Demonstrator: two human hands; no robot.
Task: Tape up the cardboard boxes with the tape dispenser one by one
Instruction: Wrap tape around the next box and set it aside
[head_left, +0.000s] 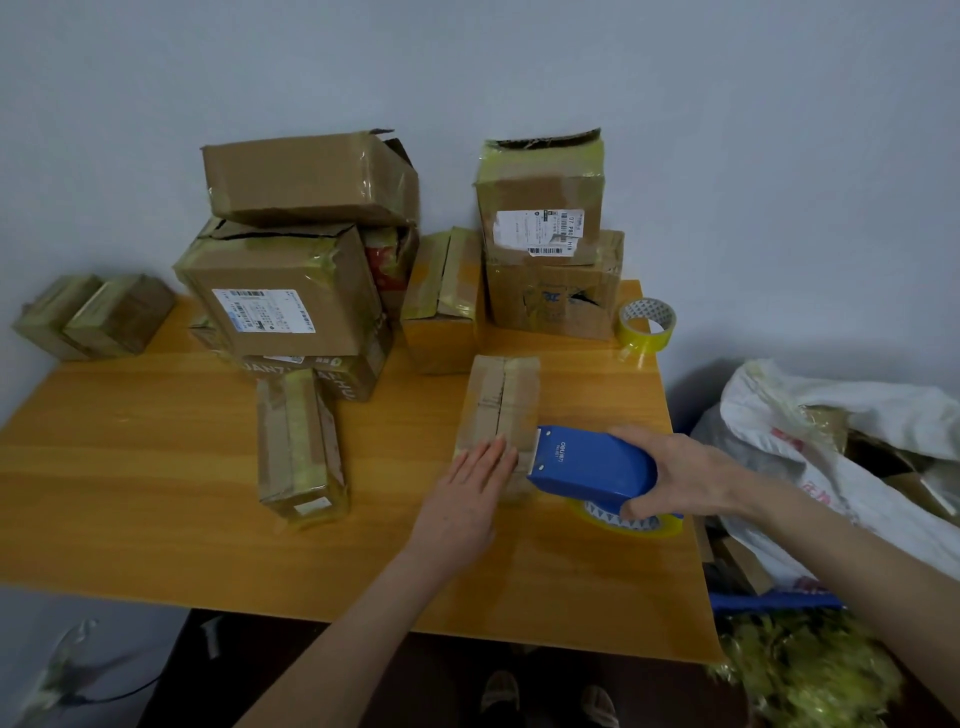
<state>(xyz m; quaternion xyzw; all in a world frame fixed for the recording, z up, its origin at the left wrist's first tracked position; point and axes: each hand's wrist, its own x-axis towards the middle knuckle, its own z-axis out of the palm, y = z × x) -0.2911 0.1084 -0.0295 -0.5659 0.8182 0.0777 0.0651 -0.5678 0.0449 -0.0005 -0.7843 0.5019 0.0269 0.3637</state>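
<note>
Left hand (475, 486): fingers straight, pressing flat on small cardboard box (501, 400).
Right hand (680, 480): wrapped round blue tape dispenser (592, 467).
Risk: box probably slides under pull; strip lands crooked.

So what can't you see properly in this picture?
All from the head view:
Near end of the small box: covered by the left hand and blue tape dispenser.
Dispenser's tape roll: mostly hidden under the right hand.
Writing on the label: too small.
The white bag: cut off by the right edge.
</note>
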